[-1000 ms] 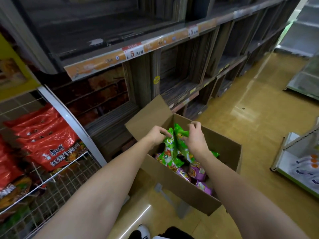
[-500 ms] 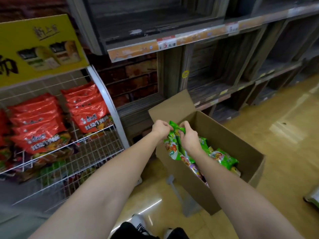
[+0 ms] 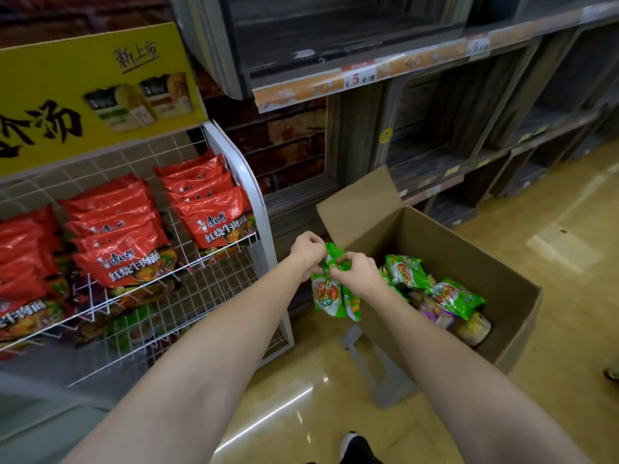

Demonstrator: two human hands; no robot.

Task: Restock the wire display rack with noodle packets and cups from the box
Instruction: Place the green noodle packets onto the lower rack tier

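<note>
A shop aisle: a price tag (image 3: 359,77) on the shelf edge (image 3: 301,90), a wire display rack (image 3: 214,283) of red noodle packets (image 3: 214,212), a yellow promotional sign (image 3: 93,95).

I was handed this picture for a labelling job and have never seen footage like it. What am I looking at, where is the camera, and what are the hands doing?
There is no machine here. The camera sits on a person's head and looks forward and down, so the two bare arms reaching away from you belong to the wearer. The setting is a shop aisle. The left hand and the right hand together pinch the tops of a few green noodle packets, held up beside the near corner of an open cardboard box on the floor. More green packets, purple ones and what looks like a cup still lie in the box. To the left stands a white wire display rack with rows of red noodle packets under a yellow sign. Behind are dark wooden shelves with a price strip.
</note>
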